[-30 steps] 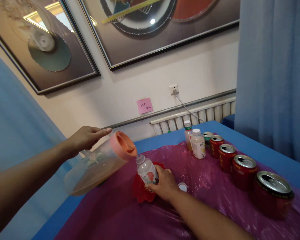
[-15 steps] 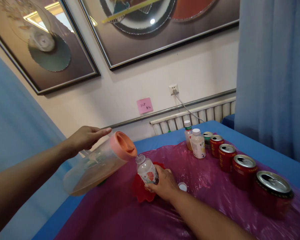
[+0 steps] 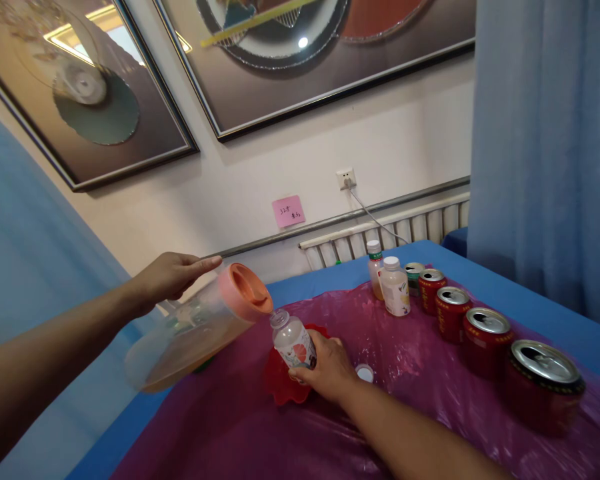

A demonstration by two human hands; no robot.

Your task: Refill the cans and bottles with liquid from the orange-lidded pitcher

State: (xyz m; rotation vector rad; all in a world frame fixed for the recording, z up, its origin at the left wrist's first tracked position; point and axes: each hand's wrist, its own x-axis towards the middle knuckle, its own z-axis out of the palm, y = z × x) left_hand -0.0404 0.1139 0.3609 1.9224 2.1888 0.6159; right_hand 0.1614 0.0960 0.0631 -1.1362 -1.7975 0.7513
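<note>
My left hand (image 3: 173, 283) is closed around the handle of a clear plastic pitcher (image 3: 190, 340) with an orange lid (image 3: 245, 291). The pitcher is tipped to the right, and brownish liquid lies along its lower side. Its lid end almost meets the open mouth of a small clear bottle (image 3: 295, 343) with a fruit label. Around that tilted bottle, my right hand (image 3: 330, 367) is closed. Beneath the bottle is a red dish with a wavy rim (image 3: 285, 390). A white bottle cap (image 3: 364, 373) rests beside my right wrist.
Several opened red cans (image 3: 487, 340) and a green can (image 3: 413, 277) stand in a row at the right. Two capped bottles (image 3: 395, 293) stand behind. Purple plastic sheeting (image 3: 220, 427) covers much of the blue table (image 3: 510, 283). A radiator (image 3: 385, 230) runs along the wall.
Both hands, the pitcher and the bottle keep practically the same pose. The whole view has shifted very slightly.
</note>
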